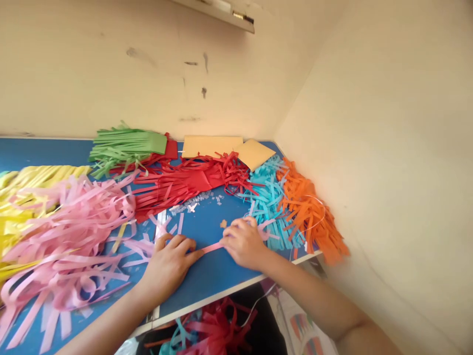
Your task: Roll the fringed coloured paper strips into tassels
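Observation:
A narrow pink paper strip (212, 247) stretches just above the blue tabletop between my two hands. My left hand (170, 259) is closed on its left end, thumb pointing right. My right hand (242, 244) grips the other end with curled fingers; pale pink strip ends show just beyond it. Fringed turquoise paper (268, 197) lies close behind my right hand. Left of my left hand spreads a big heap of fringed pink paper (74, 222), with loose pink pieces near the wrist.
Red fringe (192, 178), green fringe (129, 145) and yellow paper pieces (212, 145) lie along the wall. Orange fringe (312, 212) hangs over the right edge beside a white string (323, 214). Yellow fringe (22, 197) is at far left. More red fringe (218, 328) sits below the table edge.

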Tool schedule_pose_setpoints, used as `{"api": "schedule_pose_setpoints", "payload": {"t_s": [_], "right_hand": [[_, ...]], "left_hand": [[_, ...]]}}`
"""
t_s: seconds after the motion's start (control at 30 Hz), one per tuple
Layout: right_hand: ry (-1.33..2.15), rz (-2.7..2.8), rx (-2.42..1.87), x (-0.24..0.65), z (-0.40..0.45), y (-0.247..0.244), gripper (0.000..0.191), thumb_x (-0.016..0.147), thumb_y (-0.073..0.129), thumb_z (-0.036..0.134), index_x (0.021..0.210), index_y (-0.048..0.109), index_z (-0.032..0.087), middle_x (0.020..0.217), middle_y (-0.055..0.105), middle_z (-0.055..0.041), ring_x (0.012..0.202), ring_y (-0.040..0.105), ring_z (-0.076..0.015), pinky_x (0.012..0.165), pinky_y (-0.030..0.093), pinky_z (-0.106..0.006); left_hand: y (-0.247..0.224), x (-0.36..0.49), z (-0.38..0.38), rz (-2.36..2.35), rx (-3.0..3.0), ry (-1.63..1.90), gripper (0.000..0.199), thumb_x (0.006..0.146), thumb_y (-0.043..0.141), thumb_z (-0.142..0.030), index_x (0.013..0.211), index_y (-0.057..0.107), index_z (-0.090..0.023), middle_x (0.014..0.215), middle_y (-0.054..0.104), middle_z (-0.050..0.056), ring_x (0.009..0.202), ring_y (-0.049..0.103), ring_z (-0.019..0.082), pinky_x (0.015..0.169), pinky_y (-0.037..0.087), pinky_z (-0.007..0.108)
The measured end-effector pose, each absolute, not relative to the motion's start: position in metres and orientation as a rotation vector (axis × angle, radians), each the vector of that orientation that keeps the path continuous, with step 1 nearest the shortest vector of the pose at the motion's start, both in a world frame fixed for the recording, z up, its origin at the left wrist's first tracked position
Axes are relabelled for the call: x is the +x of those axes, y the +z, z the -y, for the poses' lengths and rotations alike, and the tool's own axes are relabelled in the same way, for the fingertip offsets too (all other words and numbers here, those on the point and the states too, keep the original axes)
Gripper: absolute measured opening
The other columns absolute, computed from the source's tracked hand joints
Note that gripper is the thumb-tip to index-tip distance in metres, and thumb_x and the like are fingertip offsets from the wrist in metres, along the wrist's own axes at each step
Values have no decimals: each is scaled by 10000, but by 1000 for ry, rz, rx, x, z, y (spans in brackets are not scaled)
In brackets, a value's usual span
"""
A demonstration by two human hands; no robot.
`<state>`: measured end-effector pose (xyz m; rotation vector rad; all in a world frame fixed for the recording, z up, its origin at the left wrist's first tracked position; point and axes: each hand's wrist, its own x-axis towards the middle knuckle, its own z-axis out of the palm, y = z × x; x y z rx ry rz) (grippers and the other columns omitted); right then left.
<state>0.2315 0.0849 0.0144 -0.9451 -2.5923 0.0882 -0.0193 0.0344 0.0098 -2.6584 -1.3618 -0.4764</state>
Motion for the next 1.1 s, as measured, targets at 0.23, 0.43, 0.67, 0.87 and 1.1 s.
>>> {"api": "schedule_pose_setpoints", "payload": {"t_s": [0.23, 0.43, 0.67, 0.87, 1.1], "right_hand": [[-206, 2736, -649, 216, -90, 0, 246, 989, 473, 116, 839, 659, 175, 858, 697, -30, 967, 527, -197, 867, 283, -396], [-57, 2799, -772, 213, -93, 7, 167, 970, 590, 320, 896, 650, 183, 892, 688, -49, 988, 538, -222, 873, 298, -412], [-241, 2888, -591, 201, -100, 15, 234, 957, 524, 141, 752, 635, 169, 751, 662, -36, 796, 519, -186, 847, 303, -413], [-29, 2761, -752, 204, -104, 9, 179, 939, 574, 244, 786, 655, 197, 809, 701, -13, 843, 542, -176, 840, 273, -424], [-233, 2698, -708, 203, -89, 2, 173, 985, 533, 218, 864, 655, 195, 825, 695, -24, 877, 540, -190, 846, 257, -400]], "left_hand": [[12, -6, -36, 1277, -2670, -632, 184, 917, 508, -223, 907, 692, -219, 864, 712, 28, 901, 595, 239, 900, 344, 454], [7, 1, -42, 1351, -2616, -644, 167, 909, 553, -286, 839, 680, -206, 805, 697, 32, 849, 601, 232, 864, 357, 443], [6, 1, -44, 1368, -2606, -720, 179, 913, 542, -275, 843, 696, -218, 788, 700, 28, 847, 611, 224, 876, 361, 445], [4, 2, -45, 1395, -2552, -721, 185, 904, 510, -183, 820, 672, -216, 786, 699, 25, 815, 601, 218, 864, 346, 452], [2, 1, -41, 1361, -2489, -742, 239, 931, 489, -156, 821, 693, -217, 760, 691, 15, 778, 600, 197, 840, 354, 429]]}}
